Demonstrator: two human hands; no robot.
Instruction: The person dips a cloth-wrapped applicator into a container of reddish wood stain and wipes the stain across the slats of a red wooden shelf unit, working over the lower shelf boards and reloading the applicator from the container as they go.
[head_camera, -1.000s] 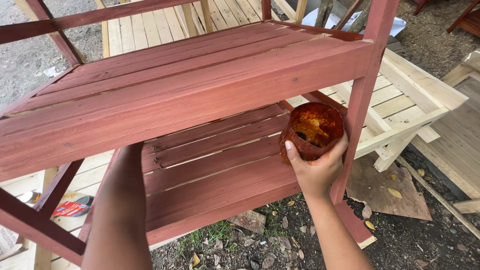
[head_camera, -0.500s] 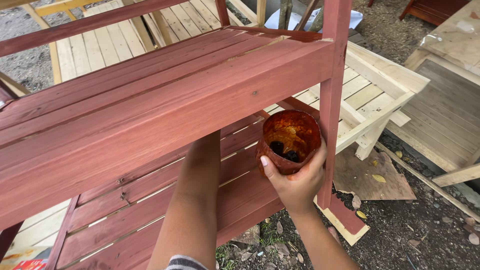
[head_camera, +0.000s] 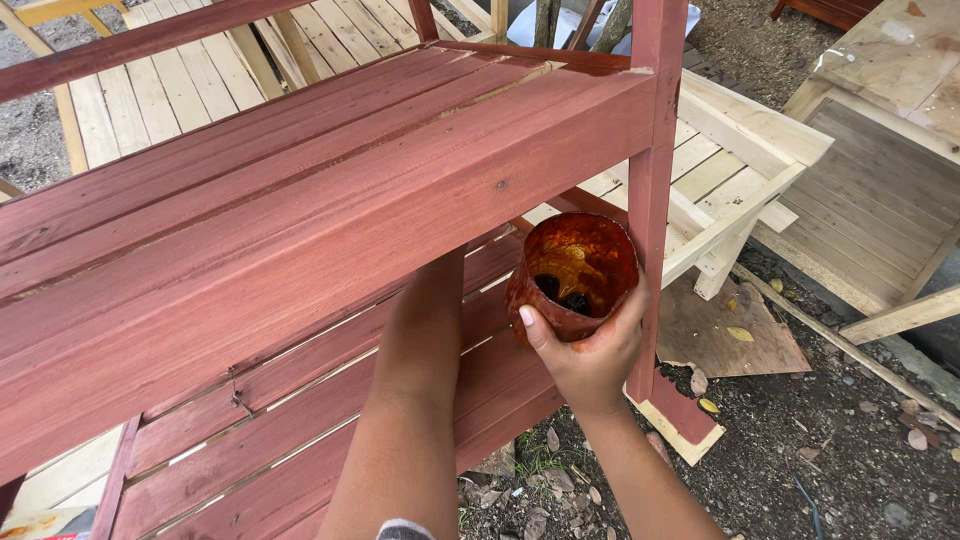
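My right hand (head_camera: 590, 355) grips a small cup (head_camera: 575, 275) coated in red-brown stain, with dark liquid at its bottom. I hold it just left of the front right post (head_camera: 650, 200) of a red-stained wooden rack. My left forearm (head_camera: 420, 360) reaches up under the rack's top shelf (head_camera: 300, 230), above the lower slatted shelf (head_camera: 250, 440). The top shelf's front board hides my left hand, so I cannot see what it holds.
Unpainted slatted wooden furniture (head_camera: 720, 150) stands behind the rack on the right and more of it (head_camera: 170, 80) at the back left. A flat plywood scrap (head_camera: 730, 335) lies on the gravel ground. A grey wooden panel (head_camera: 880, 200) lies at right.
My left arm has shifted right and reached further under the top shelf. The cup stays in my right hand near the post. My view has turned slightly right.
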